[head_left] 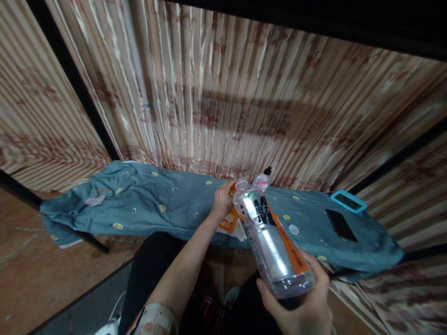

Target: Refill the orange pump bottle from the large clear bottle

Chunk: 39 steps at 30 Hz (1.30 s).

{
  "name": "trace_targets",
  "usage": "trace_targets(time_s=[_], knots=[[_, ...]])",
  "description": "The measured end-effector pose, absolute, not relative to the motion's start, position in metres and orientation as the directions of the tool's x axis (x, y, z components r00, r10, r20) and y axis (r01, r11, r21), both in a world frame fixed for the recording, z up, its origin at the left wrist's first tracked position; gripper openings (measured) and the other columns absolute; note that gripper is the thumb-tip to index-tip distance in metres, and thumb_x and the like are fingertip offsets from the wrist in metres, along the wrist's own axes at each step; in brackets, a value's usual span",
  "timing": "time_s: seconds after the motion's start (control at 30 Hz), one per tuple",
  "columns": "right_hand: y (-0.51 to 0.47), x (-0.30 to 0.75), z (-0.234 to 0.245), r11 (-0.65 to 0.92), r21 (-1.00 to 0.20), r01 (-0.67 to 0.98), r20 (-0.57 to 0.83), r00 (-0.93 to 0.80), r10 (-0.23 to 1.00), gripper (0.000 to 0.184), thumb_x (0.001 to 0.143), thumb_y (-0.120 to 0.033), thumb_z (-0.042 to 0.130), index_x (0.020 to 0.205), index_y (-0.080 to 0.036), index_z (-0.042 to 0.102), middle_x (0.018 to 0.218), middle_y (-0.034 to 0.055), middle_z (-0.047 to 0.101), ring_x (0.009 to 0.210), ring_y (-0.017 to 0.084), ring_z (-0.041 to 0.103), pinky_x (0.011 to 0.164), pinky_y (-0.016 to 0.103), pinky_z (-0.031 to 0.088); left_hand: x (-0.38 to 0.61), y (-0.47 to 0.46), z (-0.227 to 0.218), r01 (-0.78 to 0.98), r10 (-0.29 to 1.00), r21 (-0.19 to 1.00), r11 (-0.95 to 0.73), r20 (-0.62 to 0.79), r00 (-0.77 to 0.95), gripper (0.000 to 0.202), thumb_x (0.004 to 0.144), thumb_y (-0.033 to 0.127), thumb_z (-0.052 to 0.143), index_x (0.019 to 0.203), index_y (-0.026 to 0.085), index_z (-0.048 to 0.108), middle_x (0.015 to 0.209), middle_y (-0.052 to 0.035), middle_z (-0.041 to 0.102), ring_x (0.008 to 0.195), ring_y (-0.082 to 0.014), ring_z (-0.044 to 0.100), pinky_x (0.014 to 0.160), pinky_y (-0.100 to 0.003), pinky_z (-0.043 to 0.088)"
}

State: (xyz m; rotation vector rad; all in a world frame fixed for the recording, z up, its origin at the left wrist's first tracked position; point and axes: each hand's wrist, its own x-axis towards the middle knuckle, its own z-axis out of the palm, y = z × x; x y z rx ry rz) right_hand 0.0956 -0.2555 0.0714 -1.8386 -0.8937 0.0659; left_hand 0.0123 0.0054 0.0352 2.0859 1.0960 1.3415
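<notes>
My right hand (296,302) grips the base of a clear plastic bottle (270,237) with a silver and orange label, tilted so its open neck points away toward the table. My left hand (221,201) is closed around a small orange container (230,218) standing on the teal cloth (146,204). A white bottle cap (294,229) lies on the cloth just right of the bottle. Behind the bottle's neck stands a small bottle with a black cap (263,179). A white cloth or paper (239,231) lies under the orange container.
A dark phone (341,225) and a phone in a blue case (348,201) lie on the right end of the cloth-covered table. Striped curtains (226,93) hang behind it. Tiled floor (42,260) shows at left, my dark-trousered legs below.
</notes>
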Motion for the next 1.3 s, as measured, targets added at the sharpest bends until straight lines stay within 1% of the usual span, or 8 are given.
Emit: trace_targets(time_s=[0.17,0.37,0.53,0.63,0.77,0.93,1.17,1.3], knots=[[-0.2560,0.0963,0.0721,-0.198,-0.800,0.567,0.361,0.718,0.595,0.100,0.056,-0.066,0.075,0.138,-0.016,0.048,0.124,0.0186,0.065,0.106,0.039,0.066,0.085,0.048,0.051,0.0131,0.0047,0.0356,0.390,0.809,0.711,-0.585,0.550,0.209,0.019,0.089,0.020,0.062,0.105,0.019,0.071,0.103,-0.0071,0.076,0.101,-0.0231,0.070,0.091,-0.035,0.056],[-0.2557,0.0972,0.0712,-0.200,-0.784,0.588,0.376,0.705,0.601,0.099,0.056,-0.067,0.075,0.136,-0.016,0.048,0.121,0.0173,0.066,0.100,0.037,0.068,0.079,0.044,0.051,0.0134,0.0038,0.0373,0.391,0.803,0.705,-0.592,0.557,0.211,0.019,0.087,0.014,0.062,0.103,0.018,0.071,0.103,-0.0078,0.076,0.101,-0.0236,0.070,0.091,-0.035,0.056],[-0.2559,0.0963,0.0737,-0.218,-0.765,0.606,0.387,0.703,0.596,0.097,0.058,-0.069,0.073,0.135,-0.016,0.049,0.120,0.0165,0.066,0.099,0.035,0.067,0.077,0.042,0.050,0.0132,0.0032,0.0377,0.401,0.808,0.706,-0.584,0.550,0.210,0.018,0.088,0.017,0.062,0.103,0.019,0.072,0.102,-0.0073,0.076,0.100,-0.0233,0.070,0.091,-0.035,0.056],[-0.2563,0.0970,0.0735,-0.226,-0.754,0.617,0.391,0.698,0.599,0.098,0.058,-0.071,0.072,0.136,-0.016,0.049,0.121,0.0166,0.066,0.100,0.036,0.067,0.077,0.043,0.050,0.0136,0.0034,0.0370,0.398,0.810,0.710,-0.581,0.550,0.202,0.018,0.088,0.019,0.061,0.103,0.019,0.072,0.102,-0.0070,0.076,0.100,-0.0231,0.070,0.091,-0.035,0.056],[-0.2564,0.0979,0.0730,-0.222,-0.751,0.622,0.398,0.695,0.600,0.096,0.057,-0.069,0.073,0.135,-0.017,0.049,0.122,0.0168,0.066,0.103,0.038,0.067,0.077,0.043,0.051,0.0139,0.0040,0.0358,0.405,0.808,0.704,-0.584,0.552,0.205,0.017,0.090,0.020,0.060,0.103,0.018,0.071,0.101,-0.0078,0.076,0.099,-0.0232,0.070,0.090,-0.035,0.056],[-0.2561,0.0964,0.0746,-0.232,-0.765,0.601,0.377,0.710,0.595,0.093,0.056,-0.066,0.075,0.133,-0.018,0.051,0.120,0.0160,0.067,0.099,0.036,0.068,0.077,0.043,0.052,0.0134,0.0050,0.0347,0.415,0.808,0.698,-0.583,0.549,0.212,0.015,0.090,0.022,0.062,0.102,0.019,0.071,0.101,-0.0069,0.075,0.099,-0.0227,0.069,0.089,-0.035,0.056],[-0.2560,0.0984,0.0739,-0.227,-0.779,0.585,0.357,0.711,0.606,0.098,0.055,-0.066,0.076,0.135,-0.017,0.049,0.125,0.0171,0.065,0.104,0.038,0.067,0.079,0.044,0.051,0.0141,0.0044,0.0353,0.404,0.806,0.702,-0.586,0.557,0.201,0.015,0.090,0.020,0.062,0.102,0.018,0.071,0.099,-0.0073,0.075,0.097,-0.0228,0.070,0.088,-0.034,0.056],[-0.2564,0.0988,0.0746,-0.225,-0.761,0.609,0.377,0.697,0.611,0.096,0.056,-0.065,0.075,0.135,-0.017,0.049,0.123,0.0167,0.066,0.101,0.036,0.068,0.077,0.042,0.052,0.0133,0.0042,0.0360,0.407,0.806,0.699,-0.588,0.551,0.217,0.017,0.089,0.020,0.062,0.104,0.019,0.071,0.102,-0.0075,0.075,0.099,-0.0231,0.070,0.089,-0.035,0.056]])
